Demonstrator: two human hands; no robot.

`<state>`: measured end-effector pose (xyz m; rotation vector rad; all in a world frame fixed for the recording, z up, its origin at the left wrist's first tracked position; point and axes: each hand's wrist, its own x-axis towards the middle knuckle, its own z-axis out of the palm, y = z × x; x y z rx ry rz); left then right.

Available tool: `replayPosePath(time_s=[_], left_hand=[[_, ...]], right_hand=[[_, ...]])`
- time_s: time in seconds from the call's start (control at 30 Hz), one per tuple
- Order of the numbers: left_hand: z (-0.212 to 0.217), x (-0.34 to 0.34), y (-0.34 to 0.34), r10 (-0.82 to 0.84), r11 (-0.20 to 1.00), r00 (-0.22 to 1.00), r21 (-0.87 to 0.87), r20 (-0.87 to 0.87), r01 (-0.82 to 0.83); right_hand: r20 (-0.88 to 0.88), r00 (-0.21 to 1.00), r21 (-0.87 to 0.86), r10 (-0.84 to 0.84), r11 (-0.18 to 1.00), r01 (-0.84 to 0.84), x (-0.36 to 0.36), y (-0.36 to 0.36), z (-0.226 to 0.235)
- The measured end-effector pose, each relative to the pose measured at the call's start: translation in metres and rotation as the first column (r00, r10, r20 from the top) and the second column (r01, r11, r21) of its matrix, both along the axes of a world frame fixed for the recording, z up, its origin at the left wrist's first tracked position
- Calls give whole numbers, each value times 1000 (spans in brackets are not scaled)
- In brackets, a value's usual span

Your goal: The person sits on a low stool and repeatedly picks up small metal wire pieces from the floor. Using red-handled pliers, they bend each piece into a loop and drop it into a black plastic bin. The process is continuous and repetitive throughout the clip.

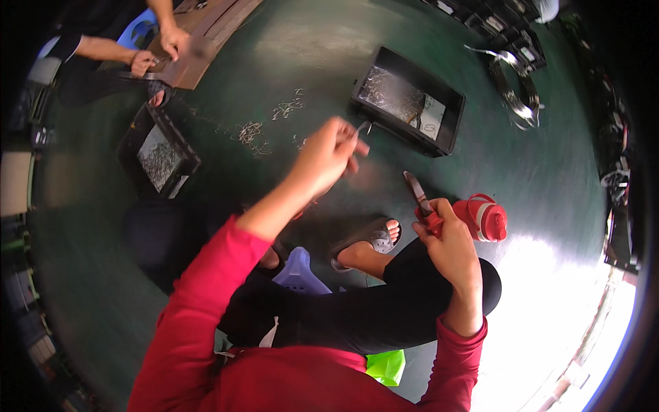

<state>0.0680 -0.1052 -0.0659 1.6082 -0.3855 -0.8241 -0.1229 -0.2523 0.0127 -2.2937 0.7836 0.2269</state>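
One wire [364, 127] pinched in left hand [327, 151], near bin [450, 130] — forward-left of, and apart from, red-handled tool [420, 196] gripped in right hand [449, 244], with long axis aslant, tip roughly toward wire — left hand nearer to bin.

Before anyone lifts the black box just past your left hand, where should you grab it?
Probably by the rim at its two short ends, one hand each, from above: the box is open on top, with raised walls and loose metal bits inside, so holding both ends should keep it level. First free the left hand of its thin piece and the right hand of its tool.
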Motion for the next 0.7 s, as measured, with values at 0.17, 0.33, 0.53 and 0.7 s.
replayPosePath(time_s=[0.17, 0.33, 0.53, 0.7], left_hand=[[-50, 98, -123, -147, 979, 913, 187, 381, 80], [-169, 120, -93, -115, 967, 748, 247, 654, -67], [-284, 79, -17, -323, 812, 681, 563, 657, -158], [-309, 69, -18, -346, 827, 573, 530, 743, -188]], right_hand=[[12, 995, 27, -102, 994, 101, -10, -17, -3], [-41, 989, -96, -139, 986, 135, -11, -29, -10], [-106, 986, -119, -130, 986, 117, 0, -35, -19], [-158, 980, -98, -122, 989, 108, 11, -34, -22]])
